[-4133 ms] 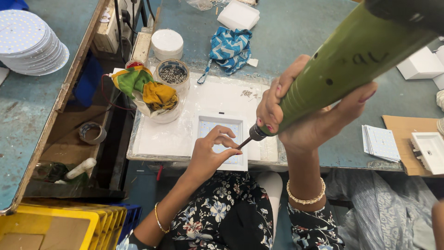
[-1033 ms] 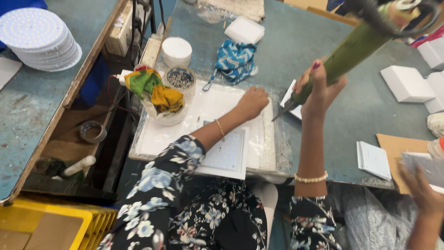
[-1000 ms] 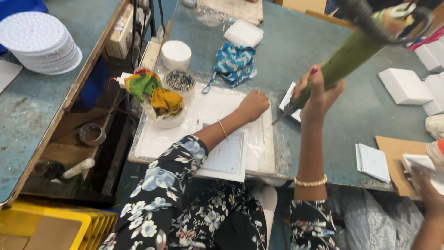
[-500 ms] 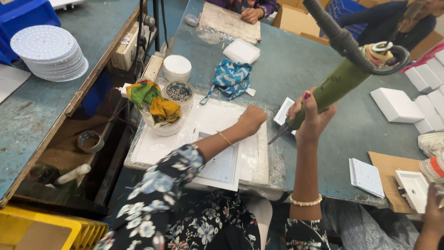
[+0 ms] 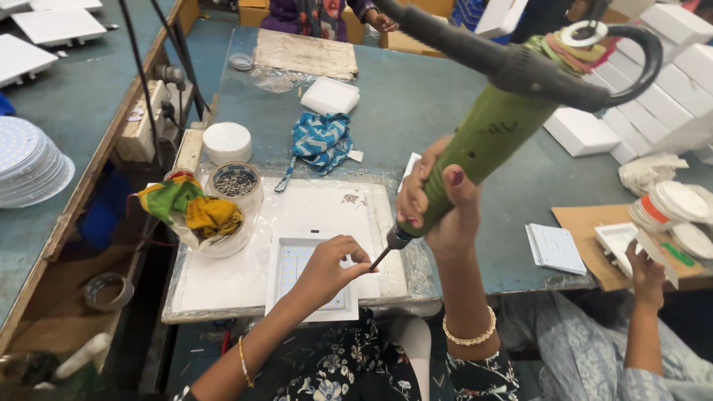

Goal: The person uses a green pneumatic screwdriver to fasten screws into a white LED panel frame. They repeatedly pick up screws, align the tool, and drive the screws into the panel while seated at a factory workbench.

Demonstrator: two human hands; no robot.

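A green cylindrical electric screwdriver is hanging tilted over the counter, its bit pointing down at a square white light panel lying on a white work sheet. The right hand is wrapping tightly around the tool's lower barrel. The left hand is pinching its fingertips at the bit's tip, over the panel. A round tub of small screws is sitting beside a bowl of coloured rags.
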